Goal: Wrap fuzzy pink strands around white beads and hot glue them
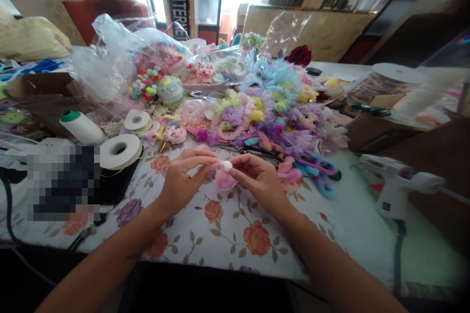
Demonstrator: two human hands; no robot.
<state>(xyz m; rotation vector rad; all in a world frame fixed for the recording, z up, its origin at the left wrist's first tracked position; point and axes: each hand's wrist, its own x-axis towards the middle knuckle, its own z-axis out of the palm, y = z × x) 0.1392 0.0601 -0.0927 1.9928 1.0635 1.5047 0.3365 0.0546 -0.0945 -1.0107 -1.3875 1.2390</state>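
My left hand (183, 178) and my right hand (259, 178) meet above the floral tablecloth (227, 234). Together their fingertips pinch a small white pom-pom (227, 166) with a bit of pink frilly trim (224, 181) hanging under it. Just behind my hands lies a big heap of pastel lace flowers and ribbons (271, 107), with a small doll head (310, 118) in it. Another little doll figure (174, 132) lies left of the heap.
A white glue gun (396, 181) stands at the right. Ribbon rolls (120, 150) and a white thread cone (81, 127) sit at the left. Clear plastic bags of pom-poms and trims (147, 76) pile up at the back. Scissors (253, 150) lie beyond my right hand.
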